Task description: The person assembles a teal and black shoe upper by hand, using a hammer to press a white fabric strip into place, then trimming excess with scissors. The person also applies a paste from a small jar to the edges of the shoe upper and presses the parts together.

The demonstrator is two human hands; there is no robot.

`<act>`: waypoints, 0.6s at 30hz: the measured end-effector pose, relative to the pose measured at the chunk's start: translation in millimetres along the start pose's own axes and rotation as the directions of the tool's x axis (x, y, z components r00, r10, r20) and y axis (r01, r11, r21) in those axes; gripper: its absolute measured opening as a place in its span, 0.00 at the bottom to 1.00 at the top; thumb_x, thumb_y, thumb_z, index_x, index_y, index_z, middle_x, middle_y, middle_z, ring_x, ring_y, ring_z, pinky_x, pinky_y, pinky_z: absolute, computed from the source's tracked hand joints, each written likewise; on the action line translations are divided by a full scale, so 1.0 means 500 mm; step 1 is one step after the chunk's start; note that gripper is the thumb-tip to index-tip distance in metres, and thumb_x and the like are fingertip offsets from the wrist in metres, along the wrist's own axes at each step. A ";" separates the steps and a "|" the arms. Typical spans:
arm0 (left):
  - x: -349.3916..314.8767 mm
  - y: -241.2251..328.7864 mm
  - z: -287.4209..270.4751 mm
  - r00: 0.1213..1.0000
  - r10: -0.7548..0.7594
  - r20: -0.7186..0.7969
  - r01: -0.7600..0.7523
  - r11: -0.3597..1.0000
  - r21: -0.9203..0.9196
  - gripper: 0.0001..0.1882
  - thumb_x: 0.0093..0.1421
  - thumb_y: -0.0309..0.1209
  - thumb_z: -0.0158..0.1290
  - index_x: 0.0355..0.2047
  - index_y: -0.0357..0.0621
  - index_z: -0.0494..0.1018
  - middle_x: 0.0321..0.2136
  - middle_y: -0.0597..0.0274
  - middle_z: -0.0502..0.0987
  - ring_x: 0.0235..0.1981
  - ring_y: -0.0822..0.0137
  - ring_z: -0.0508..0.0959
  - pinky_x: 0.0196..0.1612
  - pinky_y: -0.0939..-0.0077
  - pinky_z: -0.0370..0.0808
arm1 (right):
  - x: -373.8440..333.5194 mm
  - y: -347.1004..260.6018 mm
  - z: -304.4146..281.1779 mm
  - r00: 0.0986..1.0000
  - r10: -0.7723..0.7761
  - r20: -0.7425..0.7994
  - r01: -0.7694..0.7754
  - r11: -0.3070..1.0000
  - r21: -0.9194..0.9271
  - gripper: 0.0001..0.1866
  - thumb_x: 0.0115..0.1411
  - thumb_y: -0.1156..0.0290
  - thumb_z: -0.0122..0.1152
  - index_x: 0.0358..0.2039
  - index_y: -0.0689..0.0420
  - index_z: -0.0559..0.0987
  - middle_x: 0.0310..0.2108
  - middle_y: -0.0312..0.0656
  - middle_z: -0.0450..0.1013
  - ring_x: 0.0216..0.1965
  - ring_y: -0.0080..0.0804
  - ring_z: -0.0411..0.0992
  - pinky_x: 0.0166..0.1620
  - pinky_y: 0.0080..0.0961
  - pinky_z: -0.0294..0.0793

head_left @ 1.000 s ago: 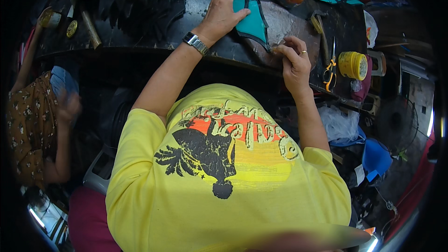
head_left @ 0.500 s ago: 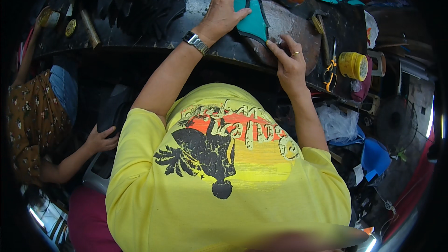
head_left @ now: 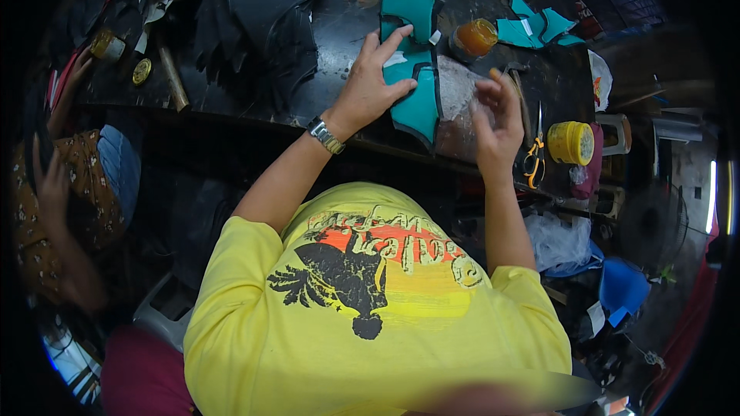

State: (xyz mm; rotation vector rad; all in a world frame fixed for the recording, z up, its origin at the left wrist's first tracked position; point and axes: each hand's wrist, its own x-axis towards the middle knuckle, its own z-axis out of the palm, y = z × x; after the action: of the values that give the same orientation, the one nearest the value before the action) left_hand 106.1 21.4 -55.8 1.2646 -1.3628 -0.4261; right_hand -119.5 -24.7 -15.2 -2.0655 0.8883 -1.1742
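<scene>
On the dark table, a teal fabric shoe upper piece [head_left: 408,96] with black edging lies in front of me, with a second teal part of it farther up. My left hand [head_left: 368,81] rests on its left side, fingers spread and pressing lightly. A small white tag sticks out at its right edge. My right hand [head_left: 501,119] hovers just right of the piece, apart from it, its fingers loosely bent with a gap to the thumb and nothing visible in them. Under it lies a worn greyish-brown board [head_left: 456,92].
An amber glue jar [head_left: 474,37] and more teal pieces [head_left: 532,29] lie beyond. Orange-handled scissors [head_left: 535,158] and a yellow tub [head_left: 570,143] are at right. Black cut pieces [head_left: 254,23] and a wooden-looking rod [head_left: 173,81] lie left. A co-worker [head_left: 69,185] sits at far left.
My right hand has let go of the teal piece's near corner and lifted off it. My left hand still lies on the piece. The co-worker's near hand has moved up.
</scene>
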 end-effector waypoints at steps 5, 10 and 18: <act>-0.022 0.037 0.002 0.996 0.071 0.047 -0.069 0.997 -0.033 0.42 0.48 0.26 0.67 0.65 0.51 0.65 0.52 0.48 0.67 0.54 0.50 0.71 0.57 0.64 0.70 | 0.080 0.013 0.052 0.990 0.143 -0.007 -0.136 0.954 0.269 0.33 0.59 0.79 0.62 0.65 0.57 0.62 0.42 0.41 0.75 0.43 0.26 0.73 0.50 0.27 0.73; -0.031 0.052 -0.001 0.996 0.063 0.063 -0.060 0.997 -0.041 0.42 0.48 0.26 0.67 0.65 0.52 0.65 0.50 0.48 0.67 0.51 0.52 0.72 0.54 0.64 0.71 | 0.101 0.020 0.086 0.993 0.116 -0.014 -0.102 0.917 0.385 0.30 0.58 0.82 0.62 0.61 0.59 0.66 0.37 0.40 0.76 0.40 0.25 0.74 0.45 0.23 0.75; -0.040 0.040 0.012 1.000 0.000 0.016 -0.001 0.999 0.043 0.43 0.47 0.26 0.66 0.65 0.52 0.64 0.46 0.49 0.67 0.48 0.50 0.72 0.52 0.63 0.72 | 0.082 -0.012 0.087 0.910 -0.413 -0.043 0.380 0.870 -0.313 0.25 0.52 0.88 0.61 0.52 0.58 0.77 0.31 0.46 0.77 0.30 0.37 0.78 0.37 0.28 0.77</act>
State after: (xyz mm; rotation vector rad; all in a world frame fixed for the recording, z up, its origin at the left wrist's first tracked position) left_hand 87.3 42.5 -50.3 1.2982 -1.3921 -0.4094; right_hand -63.5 -45.8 -9.8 -2.5403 0.7436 -1.4514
